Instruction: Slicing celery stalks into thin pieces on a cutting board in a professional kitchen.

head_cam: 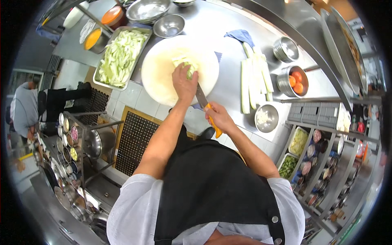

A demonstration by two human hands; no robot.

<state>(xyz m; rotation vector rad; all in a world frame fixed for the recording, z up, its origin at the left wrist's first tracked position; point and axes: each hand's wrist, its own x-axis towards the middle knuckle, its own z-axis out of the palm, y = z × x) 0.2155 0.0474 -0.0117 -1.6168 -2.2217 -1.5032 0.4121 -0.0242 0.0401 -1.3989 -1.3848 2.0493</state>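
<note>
My left hand grips pale green cut vegetable pieces with curled fingers, on a round white cutting board. In my right hand is the orange-yellow handle of a kitchen knife. The blade points up the board and its tip end lies close beside my left thumb. To the right of the board, several long peeled pale green vegetable strips lie on the steel table. A metal tray on the left is heaped with cut pale green sticks.
Steel bowls stand behind the board, near a pot of orange liquid. At right are a blue cloth, a container of tomatoes and a bowl of chopped white pieces. A steel shelf overhangs. Another person stands far left.
</note>
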